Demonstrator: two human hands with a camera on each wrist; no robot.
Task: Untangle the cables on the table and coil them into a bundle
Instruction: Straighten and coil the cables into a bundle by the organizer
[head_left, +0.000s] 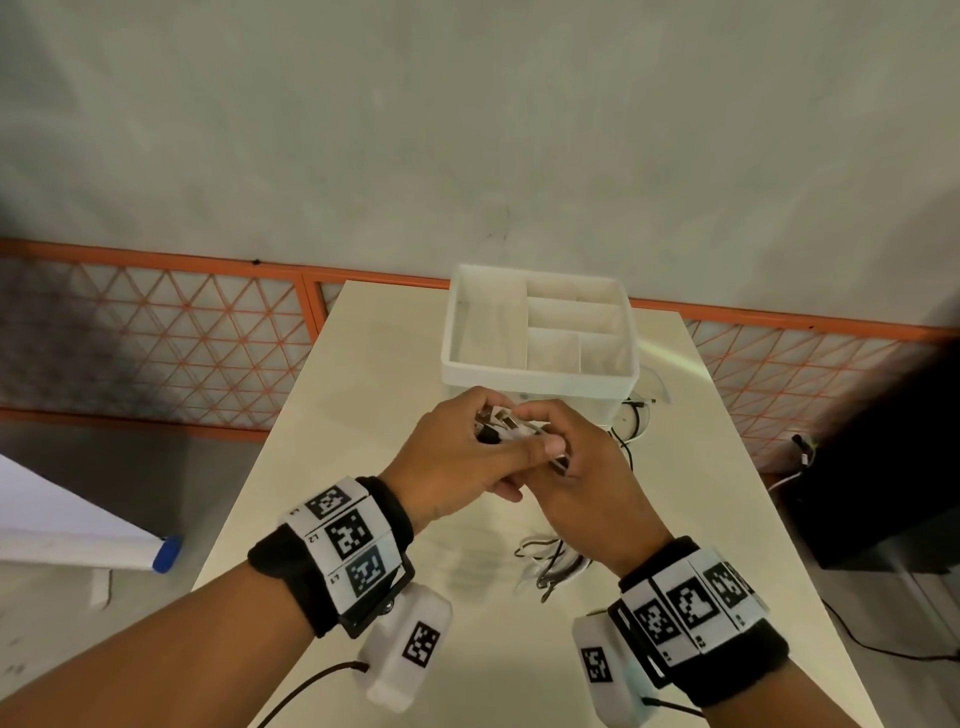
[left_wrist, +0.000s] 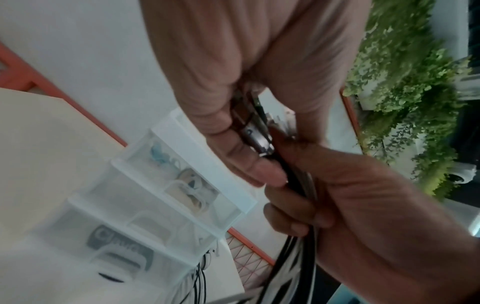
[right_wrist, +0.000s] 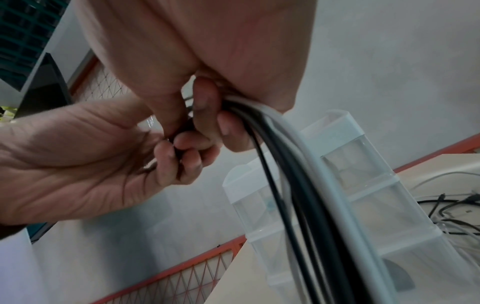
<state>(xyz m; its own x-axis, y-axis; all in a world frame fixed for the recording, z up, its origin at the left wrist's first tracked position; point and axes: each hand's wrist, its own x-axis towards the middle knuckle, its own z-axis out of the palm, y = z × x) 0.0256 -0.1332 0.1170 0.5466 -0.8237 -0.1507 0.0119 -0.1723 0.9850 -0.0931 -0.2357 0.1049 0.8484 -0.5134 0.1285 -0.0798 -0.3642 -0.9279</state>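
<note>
both hands meet above the table (head_left: 332, 395), just near of the white organiser (head_left: 540, 332). the left hand (head_left: 447, 457) pinches the plug ends; the right hand (head_left: 582, 467) curls round the black and white cables (right_wrist: 298, 164), which hang down to the table.

White drawer organiser (head_left: 537, 371) on table (head_left: 332, 441)

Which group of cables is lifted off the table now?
The black and white cables gripped by the right hand and left hand. The loose cables beside the drawer organizer lie on the table.
</note>
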